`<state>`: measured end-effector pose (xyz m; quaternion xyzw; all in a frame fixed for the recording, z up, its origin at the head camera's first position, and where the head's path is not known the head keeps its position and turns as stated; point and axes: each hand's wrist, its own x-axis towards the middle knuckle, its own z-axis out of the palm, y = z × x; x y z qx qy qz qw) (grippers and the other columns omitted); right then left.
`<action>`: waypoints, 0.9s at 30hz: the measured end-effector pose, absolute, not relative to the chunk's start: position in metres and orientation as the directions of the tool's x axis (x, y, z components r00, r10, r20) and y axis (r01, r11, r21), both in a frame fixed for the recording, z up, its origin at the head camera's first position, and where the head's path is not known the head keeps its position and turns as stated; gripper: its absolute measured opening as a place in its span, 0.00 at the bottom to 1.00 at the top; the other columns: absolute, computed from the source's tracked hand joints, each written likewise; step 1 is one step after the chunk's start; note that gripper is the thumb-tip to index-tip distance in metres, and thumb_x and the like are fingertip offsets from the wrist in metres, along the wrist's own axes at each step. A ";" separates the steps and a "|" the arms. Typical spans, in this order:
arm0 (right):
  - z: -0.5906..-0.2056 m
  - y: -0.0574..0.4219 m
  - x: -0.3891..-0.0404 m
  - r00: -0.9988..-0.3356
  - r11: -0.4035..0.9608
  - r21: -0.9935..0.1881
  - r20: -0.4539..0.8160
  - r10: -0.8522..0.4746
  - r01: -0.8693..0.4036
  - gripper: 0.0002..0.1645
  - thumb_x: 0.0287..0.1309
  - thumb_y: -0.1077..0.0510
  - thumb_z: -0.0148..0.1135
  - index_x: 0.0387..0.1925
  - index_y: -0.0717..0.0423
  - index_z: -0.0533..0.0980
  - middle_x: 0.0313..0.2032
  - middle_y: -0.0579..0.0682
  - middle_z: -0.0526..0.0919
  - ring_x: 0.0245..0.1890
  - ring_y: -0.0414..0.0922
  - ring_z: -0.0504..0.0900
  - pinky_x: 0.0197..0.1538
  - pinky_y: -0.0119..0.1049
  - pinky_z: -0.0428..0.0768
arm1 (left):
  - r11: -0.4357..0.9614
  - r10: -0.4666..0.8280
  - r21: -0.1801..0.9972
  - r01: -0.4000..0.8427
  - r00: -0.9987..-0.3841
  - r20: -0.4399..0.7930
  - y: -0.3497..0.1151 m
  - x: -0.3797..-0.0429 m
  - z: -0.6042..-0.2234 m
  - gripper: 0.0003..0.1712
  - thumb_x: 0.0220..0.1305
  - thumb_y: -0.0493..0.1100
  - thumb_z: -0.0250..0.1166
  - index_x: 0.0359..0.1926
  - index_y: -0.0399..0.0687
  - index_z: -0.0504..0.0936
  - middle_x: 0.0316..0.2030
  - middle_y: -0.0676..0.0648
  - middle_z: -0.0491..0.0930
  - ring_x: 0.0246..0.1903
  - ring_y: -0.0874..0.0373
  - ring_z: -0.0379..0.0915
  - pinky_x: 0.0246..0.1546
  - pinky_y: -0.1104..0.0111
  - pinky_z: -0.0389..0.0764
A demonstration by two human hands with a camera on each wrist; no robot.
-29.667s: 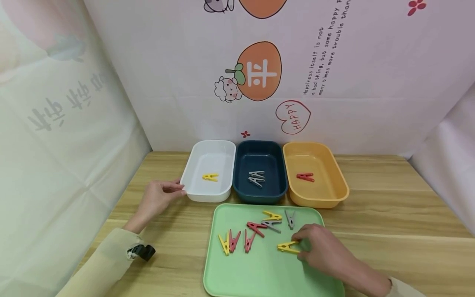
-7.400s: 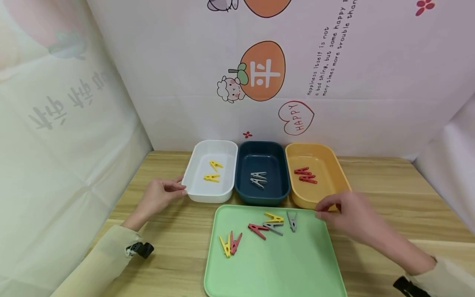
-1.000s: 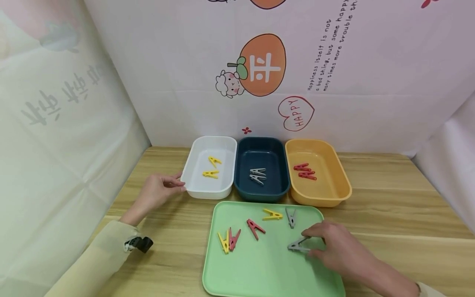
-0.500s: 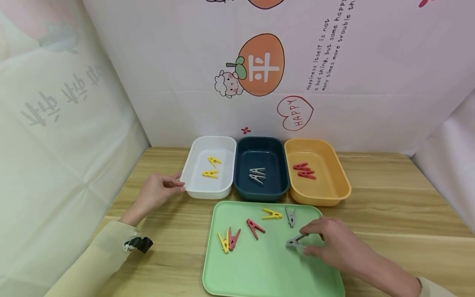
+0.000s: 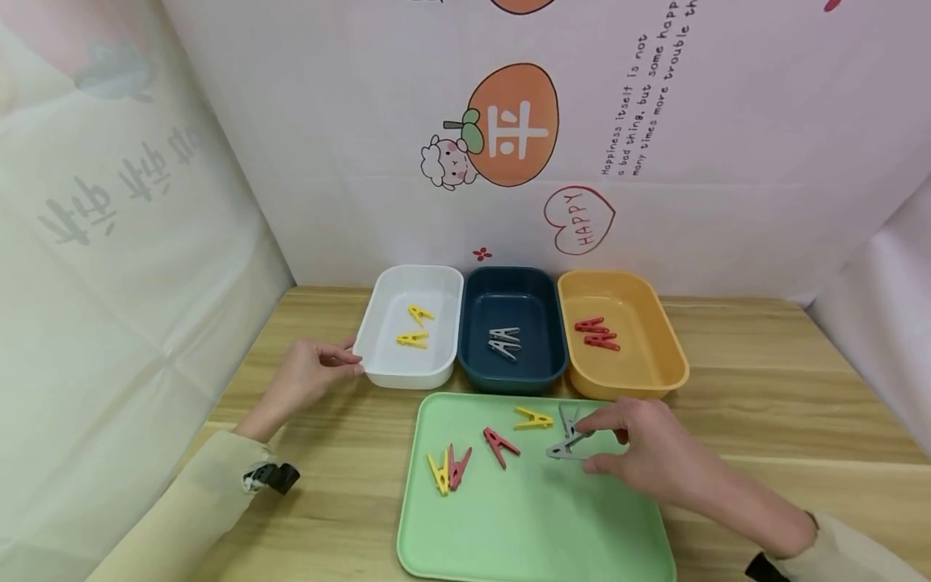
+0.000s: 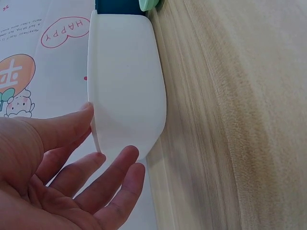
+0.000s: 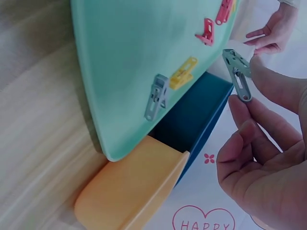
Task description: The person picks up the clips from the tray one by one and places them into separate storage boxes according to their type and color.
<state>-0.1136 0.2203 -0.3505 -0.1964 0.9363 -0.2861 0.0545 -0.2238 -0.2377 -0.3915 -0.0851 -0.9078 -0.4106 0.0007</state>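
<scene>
My right hand (image 5: pixel 647 449) pinches a grey clothespin (image 7: pixel 238 76) between thumb and fingertip, above the green tray (image 5: pixel 524 525). Behind it, another grey clothespin (image 7: pixel 156 98) lies on the tray, partly covered in the head view. Also on the tray are a yellow clothespin (image 5: pixel 534 418), a red one (image 5: pixel 499 446), and a yellow one (image 5: pixel 439 471) touching a red one (image 5: pixel 458 467). My left hand (image 5: pixel 305 380) holds the near left rim of the white bin (image 6: pixel 129 72) by thumb and finger, other fingers loosely bent.
A dark blue bin (image 5: pixel 512 378) with two grey clothespins (image 5: pixel 504 343) stands between the white bin, holding two yellow ones (image 5: pixel 412 339), and the orange bin (image 5: pixel 647 356), holding two red ones (image 5: pixel 601 341). A printed cloth (image 5: pixel 364 186) hangs behind the wooden table (image 5: pixel 756 380).
Over the last second my right hand moved the grey clothespin up the tray toward the bins. Earlier, a second yellow clothespin reached the white bin and a second red one the orange bin.
</scene>
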 end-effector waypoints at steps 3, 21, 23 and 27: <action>-0.344 0.218 -0.120 -0.925 0.763 -0.565 0.000 -0.380 -0.313 0.22 0.46 0.56 0.87 0.46 0.48 0.91 0.38 0.37 0.89 0.32 0.44 0.75 0.32 0.34 0.75 | 0.644 0.153 0.749 0.153 -0.986 0.070 -0.238 -0.224 -0.392 0.03 0.64 0.37 0.77 0.35 0.41 0.92 0.64 0.39 0.79 0.56 0.36 0.81 0.35 0.71 0.82; -0.323 0.211 -0.161 -0.918 0.701 -0.620 0.081 -0.389 -0.352 0.20 0.50 0.58 0.85 0.47 0.52 0.91 0.33 0.43 0.87 0.23 0.46 0.70 0.26 0.34 0.66 | 0.636 0.163 0.755 0.159 -0.984 0.070 -0.237 -0.221 -0.391 0.02 0.63 0.36 0.77 0.35 0.41 0.92 0.64 0.37 0.78 0.55 0.35 0.82 0.36 0.71 0.84; -0.320 0.210 -0.168 -0.919 0.698 -0.625 0.083 -0.385 -0.349 0.20 0.51 0.57 0.85 0.47 0.53 0.90 0.27 0.44 0.81 0.24 0.47 0.70 0.26 0.34 0.65 | 0.641 0.161 0.751 0.157 -0.985 0.069 -0.238 -0.220 -0.391 0.02 0.64 0.36 0.77 0.35 0.40 0.92 0.63 0.37 0.79 0.55 0.35 0.82 0.35 0.70 0.84; -0.314 0.208 -0.181 -0.921 0.683 -0.642 0.101 -0.375 -0.348 0.20 0.53 0.56 0.84 0.49 0.55 0.90 0.21 0.48 0.70 0.25 0.48 0.69 0.27 0.36 0.63 | 0.648 0.161 0.744 0.163 -0.984 0.075 -0.238 -0.221 -0.391 0.03 0.64 0.37 0.77 0.36 0.41 0.92 0.63 0.37 0.79 0.54 0.35 0.82 0.34 0.71 0.82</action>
